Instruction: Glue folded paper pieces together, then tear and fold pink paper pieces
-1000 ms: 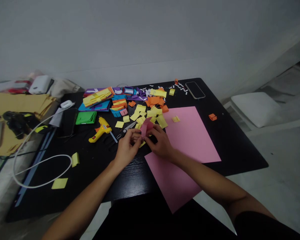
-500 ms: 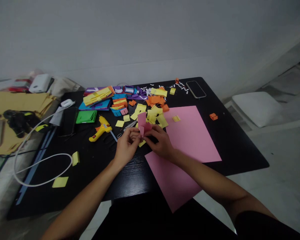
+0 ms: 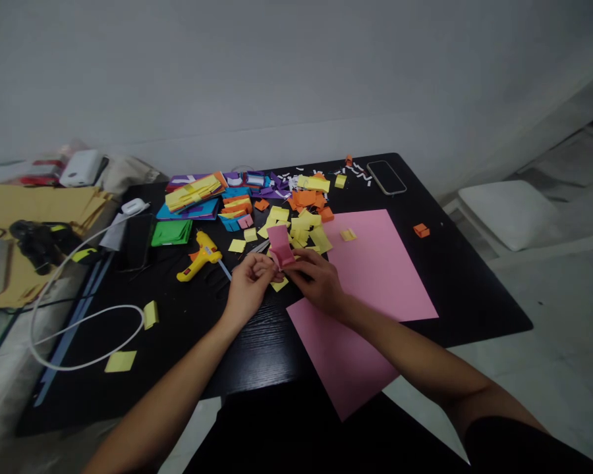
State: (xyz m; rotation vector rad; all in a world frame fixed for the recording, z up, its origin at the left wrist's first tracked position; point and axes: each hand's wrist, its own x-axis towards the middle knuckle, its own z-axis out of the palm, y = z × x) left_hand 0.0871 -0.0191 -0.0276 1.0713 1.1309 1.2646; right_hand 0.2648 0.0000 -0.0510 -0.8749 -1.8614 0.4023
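A small folded piece of pink paper point(image 3: 279, 241) stands up between my two hands, above the black table. Fingers of my left hand point(image 3: 252, 280) pinch its lower left edge. My right hand point(image 3: 319, 280) grips its lower right side, thumb and fingers together. Just beyond lie loose yellow paper pieces point(image 3: 304, 227), with a pair of scissors point(image 3: 257, 248) partly hidden behind my left hand. Under my right forearm is a large pink sheet point(image 3: 375, 263) that overhangs the table's front edge.
Left of my hands lies a yellow glue gun point(image 3: 200, 257). Behind it are green paper point(image 3: 172, 232) and stacked coloured strips point(image 3: 195, 191). A white cable point(image 3: 86, 362) loops at left. A phone point(image 3: 386, 177) rests at the back right, an orange folded piece point(image 3: 422, 230) at right.
The small pink paper has turned and tilted between my fingers, so its broad face now shows as a curved strip. Both hands stay in nearly the same place.
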